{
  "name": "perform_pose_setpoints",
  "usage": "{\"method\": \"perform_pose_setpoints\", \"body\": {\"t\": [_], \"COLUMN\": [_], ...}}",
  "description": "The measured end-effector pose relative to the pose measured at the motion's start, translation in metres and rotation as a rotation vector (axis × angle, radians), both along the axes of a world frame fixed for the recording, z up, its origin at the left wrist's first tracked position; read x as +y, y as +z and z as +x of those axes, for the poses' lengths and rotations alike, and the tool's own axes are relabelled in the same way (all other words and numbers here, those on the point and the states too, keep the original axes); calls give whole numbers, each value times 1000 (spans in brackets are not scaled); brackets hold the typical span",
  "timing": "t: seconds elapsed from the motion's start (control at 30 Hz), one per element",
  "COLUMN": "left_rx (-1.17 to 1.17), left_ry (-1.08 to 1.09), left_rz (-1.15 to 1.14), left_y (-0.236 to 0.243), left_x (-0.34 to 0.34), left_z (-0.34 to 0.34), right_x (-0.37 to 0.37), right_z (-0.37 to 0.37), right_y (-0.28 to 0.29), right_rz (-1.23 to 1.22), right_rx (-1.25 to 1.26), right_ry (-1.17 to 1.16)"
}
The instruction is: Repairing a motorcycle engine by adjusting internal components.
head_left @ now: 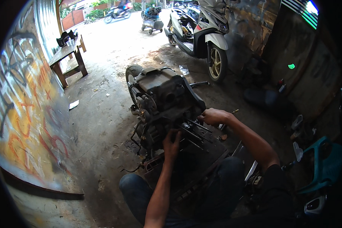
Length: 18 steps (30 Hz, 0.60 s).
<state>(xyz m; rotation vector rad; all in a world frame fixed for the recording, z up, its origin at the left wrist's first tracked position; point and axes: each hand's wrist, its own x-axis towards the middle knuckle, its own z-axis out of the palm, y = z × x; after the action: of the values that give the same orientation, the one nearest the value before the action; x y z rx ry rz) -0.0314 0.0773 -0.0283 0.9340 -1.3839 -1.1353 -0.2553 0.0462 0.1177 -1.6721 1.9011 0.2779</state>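
Note:
A dark, greasy scooter engine [159,89] stands in front of my knees, with a wheel [133,71] at its far left end. Several long metal studs [194,141] stick out of its near right side. My left hand [172,141] reaches up against the engine's near face, just left of the studs; its fingertips are lost in shadow. At the engine's right edge, beyond the studs, my right hand [214,117] is closed with the fingers curled. Whatever it grips is too dark to make out.
A partly stripped white scooter [216,40] stands beyond, right of the engine. Far left is a wooden bench [66,53] beside a painted wall [30,117]; an air compressor [152,23] stands farther out. A teal plastic panel [318,167] and loose parts lie at my right.

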Motion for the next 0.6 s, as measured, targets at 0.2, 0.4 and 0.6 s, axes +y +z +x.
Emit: {"method": "perform_pose_setpoints", "body": {"t": [0.2, 0.4, 0.6], "left_rx": [33, 81, 67], "left_ry": [-20, -47, 7], "left_rz": [-4, 106, -42], "left_y": [-3, -8, -14], "left_x": [-1, 0, -4], "left_z": [-1, -2, -5], "right_x": [6, 34, 25], "right_z": [-11, -11, -19], "right_y": [-38, -140, -140], "right_rz": [-224, -679, -682], "right_rx": [-30, -1083, -1315], "right_ry": [2, -359, -497]}}
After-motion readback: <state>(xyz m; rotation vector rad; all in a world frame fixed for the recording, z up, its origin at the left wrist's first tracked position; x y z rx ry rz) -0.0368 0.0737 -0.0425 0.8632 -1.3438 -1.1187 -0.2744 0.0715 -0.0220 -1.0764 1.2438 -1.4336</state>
